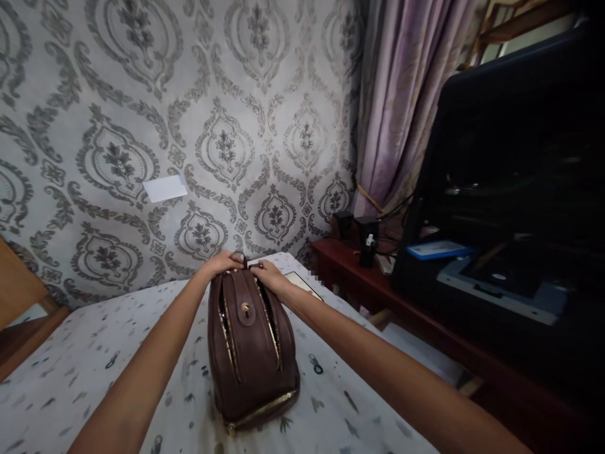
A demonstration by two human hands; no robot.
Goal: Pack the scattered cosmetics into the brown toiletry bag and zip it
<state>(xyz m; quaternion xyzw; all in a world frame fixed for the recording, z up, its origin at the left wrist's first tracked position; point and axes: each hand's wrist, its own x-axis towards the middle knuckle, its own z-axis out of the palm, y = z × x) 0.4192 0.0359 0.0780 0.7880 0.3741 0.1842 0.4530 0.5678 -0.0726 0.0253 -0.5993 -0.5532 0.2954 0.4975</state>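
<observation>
A dark brown leather backpack [253, 369] lies on the patterned bedsheet in front of me. Two gold-toothed zippers run down its front and gape partway, either side of a strap with a gold stud. Another gold zipper crosses its near end. At the far end, my left hand [224, 262] grips the top edge, close to the small carry handle [244, 260]. My right hand [271, 276] has its fingers closed on the top edge, right of that handle. Some fingertips are too small to make out clearly.
A white sheet with small printed motifs [142, 359] covers the bed. Beyond the right hand lies a flat, pale, dark-edged item [302, 285]. At right, a reddish-brown desk [331, 252] carries a large black screen [501, 176] and small black speakers [366, 230]. Patterned wallpaper [265, 126] stands behind.
</observation>
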